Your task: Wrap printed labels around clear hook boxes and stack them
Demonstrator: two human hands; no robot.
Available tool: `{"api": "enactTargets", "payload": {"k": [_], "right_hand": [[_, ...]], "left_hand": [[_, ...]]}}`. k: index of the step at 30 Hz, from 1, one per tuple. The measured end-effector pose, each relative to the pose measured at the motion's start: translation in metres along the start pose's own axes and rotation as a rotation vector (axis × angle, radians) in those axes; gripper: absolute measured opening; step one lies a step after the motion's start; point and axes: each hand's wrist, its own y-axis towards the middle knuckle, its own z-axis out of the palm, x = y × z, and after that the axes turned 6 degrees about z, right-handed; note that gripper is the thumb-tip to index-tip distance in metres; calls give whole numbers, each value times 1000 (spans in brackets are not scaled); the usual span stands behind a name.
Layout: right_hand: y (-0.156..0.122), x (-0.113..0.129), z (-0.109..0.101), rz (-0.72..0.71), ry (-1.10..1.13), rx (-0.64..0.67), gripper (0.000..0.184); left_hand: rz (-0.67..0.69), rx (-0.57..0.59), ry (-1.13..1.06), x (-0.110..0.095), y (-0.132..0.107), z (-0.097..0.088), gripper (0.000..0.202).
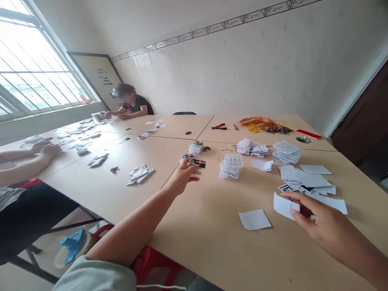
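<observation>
My left hand [182, 177] reaches out over the wooden table [212, 242] and pinches a small printed card [197, 163] near a short stack of similar cards [196, 147]. My right hand [318, 220] is closed on a white paper slip [283, 206] just above the table at the right. A single white slip [254, 219] lies flat between my hands. A pile of clear plastic sleeves [232, 165] stands just right of the held card.
White slips [306, 178] lie spread by my right hand; more stacks [286, 151] sit behind. Red pliers [218, 127] and a bundle of orange tassels [262, 124] lie at the far edge. One person [130, 106] sits at the far end, another person's arms [27, 159] rest at left.
</observation>
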Motion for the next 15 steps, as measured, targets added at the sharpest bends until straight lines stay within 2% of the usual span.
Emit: {"api": "enactTargets", "payload": {"k": [3,8,12,15], "right_hand": [[0,-5,-1,60,30,27,23],[4,-6,-1,106,50,61,23],[7,-2,-3,152,78,74,21],[8,1,-3,189,108,74,21]], "left_hand": [[32,-127,138,-2,21,-19,38],[33,-224,456,-6,47,-35,40],[153,-277,703,-4,50,-31,44],[272,-188,795,-2,45,-13,46]]}}
